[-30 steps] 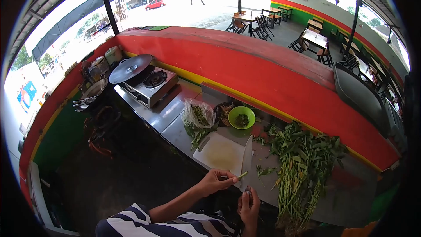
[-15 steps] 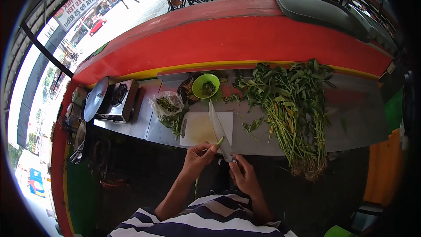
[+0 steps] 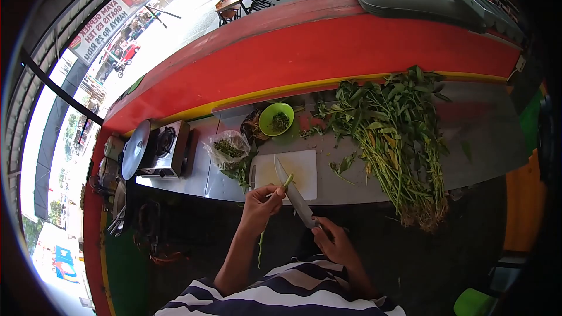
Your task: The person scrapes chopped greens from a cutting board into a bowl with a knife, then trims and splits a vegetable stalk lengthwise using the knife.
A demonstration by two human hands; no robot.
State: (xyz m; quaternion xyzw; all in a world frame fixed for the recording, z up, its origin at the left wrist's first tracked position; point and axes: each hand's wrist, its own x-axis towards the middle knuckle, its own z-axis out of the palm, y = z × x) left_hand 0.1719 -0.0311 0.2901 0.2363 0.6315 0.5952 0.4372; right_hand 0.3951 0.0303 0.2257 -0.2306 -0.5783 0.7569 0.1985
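A long green vegetable stem (image 3: 261,249) is pinched in my left hand (image 3: 261,206); its short top end pokes out past the fingertips and the rest hangs down below. My right hand (image 3: 332,240) is closed round the handle of a large kitchen knife (image 3: 298,201). The blade points up and to the left, its edge beside the stem's top end; whether they touch I cannot tell. Behind the hands lies a white cutting board (image 3: 300,169) on the metal counter. A green bowl (image 3: 267,118) with chopped greens stands beyond the board.
On the right lies a big bundle of leafy stems (image 3: 392,146) with roots over the counter's front edge. Left of the board sit a plastic bag of cut greens (image 3: 227,147), a gas stove (image 3: 170,151) and a round metal lid (image 3: 136,149). A red wall (image 3: 281,52) runs behind.
The knife has moved down and left relative to the board, its tip now over the board. My right hand is lower. The whole view has tilted slightly.
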